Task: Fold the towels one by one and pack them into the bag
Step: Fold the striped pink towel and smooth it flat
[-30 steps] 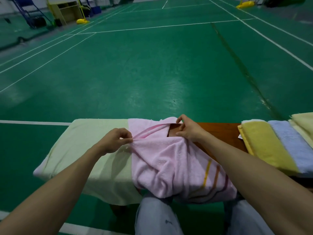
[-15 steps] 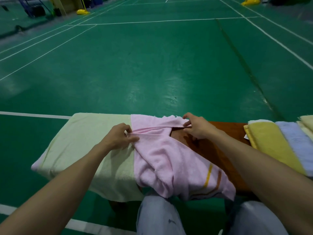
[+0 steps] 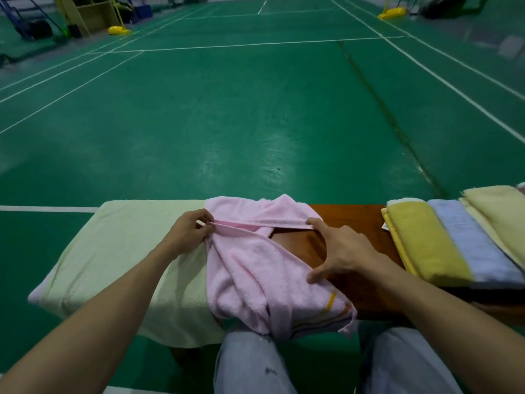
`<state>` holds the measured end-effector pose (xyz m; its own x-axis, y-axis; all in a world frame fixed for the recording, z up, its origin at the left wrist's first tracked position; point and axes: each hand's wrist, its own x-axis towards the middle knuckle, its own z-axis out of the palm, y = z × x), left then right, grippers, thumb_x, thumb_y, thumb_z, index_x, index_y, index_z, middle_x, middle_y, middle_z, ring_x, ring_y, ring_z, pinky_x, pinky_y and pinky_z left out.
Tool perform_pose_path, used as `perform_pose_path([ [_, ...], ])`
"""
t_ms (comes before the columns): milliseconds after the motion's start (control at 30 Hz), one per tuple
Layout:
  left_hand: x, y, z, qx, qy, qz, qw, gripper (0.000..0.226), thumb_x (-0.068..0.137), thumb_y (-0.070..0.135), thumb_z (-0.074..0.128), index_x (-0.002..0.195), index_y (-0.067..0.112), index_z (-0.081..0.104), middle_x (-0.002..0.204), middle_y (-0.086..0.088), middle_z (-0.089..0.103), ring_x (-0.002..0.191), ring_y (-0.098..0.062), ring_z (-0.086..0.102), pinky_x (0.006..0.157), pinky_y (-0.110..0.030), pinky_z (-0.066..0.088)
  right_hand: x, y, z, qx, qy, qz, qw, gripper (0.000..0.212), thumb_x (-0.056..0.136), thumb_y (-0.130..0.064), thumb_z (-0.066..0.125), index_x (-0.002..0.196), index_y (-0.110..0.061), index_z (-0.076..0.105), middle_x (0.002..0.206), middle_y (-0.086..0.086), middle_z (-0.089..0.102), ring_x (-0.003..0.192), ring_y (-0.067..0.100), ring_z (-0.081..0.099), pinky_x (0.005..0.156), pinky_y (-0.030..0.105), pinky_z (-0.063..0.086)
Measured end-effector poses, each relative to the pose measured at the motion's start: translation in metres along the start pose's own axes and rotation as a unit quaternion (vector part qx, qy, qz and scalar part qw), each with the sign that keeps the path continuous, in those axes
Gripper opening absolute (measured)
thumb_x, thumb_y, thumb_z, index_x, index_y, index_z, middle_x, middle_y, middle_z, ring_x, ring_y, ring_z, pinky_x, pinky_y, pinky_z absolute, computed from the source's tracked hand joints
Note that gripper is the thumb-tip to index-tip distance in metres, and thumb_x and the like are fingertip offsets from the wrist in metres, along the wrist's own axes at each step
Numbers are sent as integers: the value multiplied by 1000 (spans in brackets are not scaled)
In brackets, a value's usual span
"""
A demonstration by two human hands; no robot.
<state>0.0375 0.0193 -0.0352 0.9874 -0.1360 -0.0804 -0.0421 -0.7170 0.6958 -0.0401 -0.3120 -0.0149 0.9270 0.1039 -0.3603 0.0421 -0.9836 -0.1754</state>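
While the left hand [image 3: 189,234] pinches the edge of the pink towel [image 3: 250,268] with its fingers curled on the cloth, the right hand [image 3: 343,251] is spread wide; its fingers are straight and grip nothing; its first finger touches the far end of a thin strip of the towel, and its thumb presses down on the towel nearer the person. The strip runs straight and tight from one hand to the other.

The pink towel lies all bunched up in the middle of the brown desk [image 3: 349,220]; its near end hangs over the front edge, down by the person's knees [image 3: 250,362] in pale blue trousers; that end has orange and dark stripes on it. Between the tight strip and the rest of the towel is a gap, and bare wood shows through it.

A pale green towel [image 3: 127,251] is spread flat over the left end of the desk and droops over the front; the pink towel's left side touches it, right under the left hand.

On the right end of the desk lie folded towels, side by side and overlapping; the yellow towel [image 3: 423,245] is closest to the right hand but apart from it; then the blue towel [image 3: 468,243]; then the cream towel [image 3: 500,211].

Behind the desk is a shiny green floor [image 3: 227,109] with white lines.
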Motion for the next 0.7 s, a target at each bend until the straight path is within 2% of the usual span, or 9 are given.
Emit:
perform_pose_path([
  [100, 1, 2, 1, 13, -7, -9, 1000, 12, 86, 11, 69, 80, 18, 61, 83, -3, 63, 69, -20, 57, 60, -26, 45, 5, 3, 4, 7, 14, 2, 1000, 123, 52, -76, 78, 148, -42, 9, 138, 7, 53, 121, 32, 49, 98, 49, 44],
  [167, 0, 5, 1, 33, -11, -12, 999, 19, 80, 20, 78, 80, 12, 60, 75, -1, 62, 65, -17, 54, 57, -25, 43, 11, 5, 4, 12, 27, 2, 1000, 122, 51, -76, 79, 146, -44, 10, 139, 5, 53, 122, 31, 48, 98, 50, 43],
  [267, 1, 7, 3, 46, 15, -14, 999, 23, 78, 19, 79, 73, 11, 58, 68, -2, 59, 63, -18, 50, 55, -26, 39, 19, 9, 4, 19, 49, 2, 999, 114, 53, -75, 78, 143, -44, 17, 134, 3, 56, 120, 29, 48, 97, 49, 43],
  [467, -2, 2, 6, -5, 43, 9, 999, 22, 80, 10, 76, 72, 17, 56, 63, 0, 56, 57, -13, 45, 57, -24, 38, 33, 21, 4, 52, 101, -1, 994, 94, 58, -73, 76, 134, -40, 31, 129, -8, 64, 116, 28, 55, 90, 45, 48],
  [600, -7, -2, 4, -78, 48, -21, 996, 25, 80, 7, 76, 86, 15, 53, 64, -4, 62, 53, -8, 49, 57, -21, 41, 38, 26, 4, 60, 130, 2, 990, 88, 59, -75, 74, 130, -36, 39, 123, -6, 68, 112, 27, 60, 86, 42, 52],
  [700, -7, -8, 3, -107, 47, -31, 993, 23, 80, 7, 76, 86, 13, 54, 65, -6, 65, 52, -7, 50, 58, -23, 41, 40, 29, 4, 53, 136, 14, 989, 85, 62, -73, 74, 130, -35, 42, 119, 1, 68, 108, 29, 61, 85, 42, 53],
])
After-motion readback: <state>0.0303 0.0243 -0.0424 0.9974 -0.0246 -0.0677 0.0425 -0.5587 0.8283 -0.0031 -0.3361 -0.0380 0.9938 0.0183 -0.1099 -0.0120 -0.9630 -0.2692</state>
